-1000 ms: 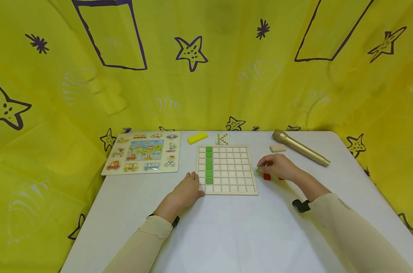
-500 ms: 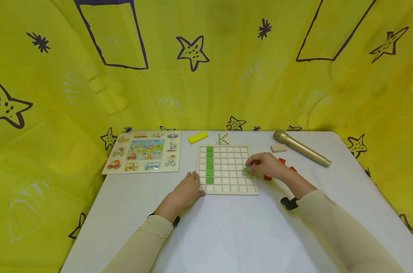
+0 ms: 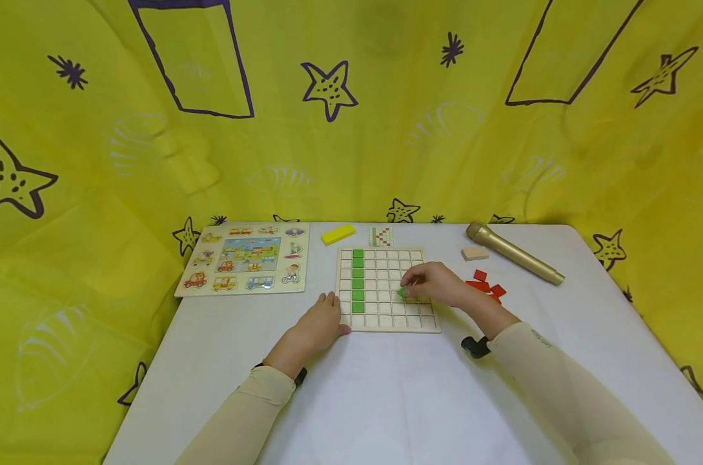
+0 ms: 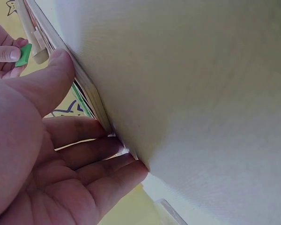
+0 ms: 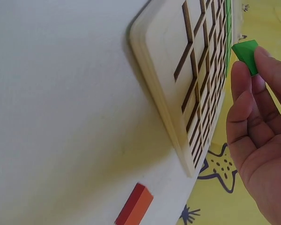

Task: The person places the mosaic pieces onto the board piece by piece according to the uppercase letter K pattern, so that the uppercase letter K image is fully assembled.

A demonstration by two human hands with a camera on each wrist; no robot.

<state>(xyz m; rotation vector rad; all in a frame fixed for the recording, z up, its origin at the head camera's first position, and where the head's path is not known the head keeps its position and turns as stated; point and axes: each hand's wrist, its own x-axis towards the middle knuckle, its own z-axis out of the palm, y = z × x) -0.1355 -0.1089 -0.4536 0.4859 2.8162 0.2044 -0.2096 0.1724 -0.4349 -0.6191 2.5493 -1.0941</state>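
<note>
A wooden grid board [image 3: 387, 320] lies on the white table, with a column of several green tiles [image 3: 358, 284] set in its second column from the left. My left hand [image 3: 315, 328] rests at the board's near-left corner, the thumb [image 4: 62, 63] against the near edge and the extended fingers along the left edge. Over the right half of the grid, my right hand [image 3: 436, 283] pinches a green square tile [image 5: 246, 55] between thumb and fingertips. That tile is tilted and raised above the board.
Several red tiles [image 3: 480, 285] lie right of the board. A wooden block [image 3: 474, 253] and a gold microphone [image 3: 516, 253] lie behind them. Beyond the board are a yellow block [image 3: 337, 234] and a small pattern card [image 3: 381, 236]. A picture puzzle [image 3: 295, 252] lies at the left.
My right hand has carried the green tile leftward from beside the red tiles to above the grid. More red tiles now show. My left hand has stayed at the corner.
</note>
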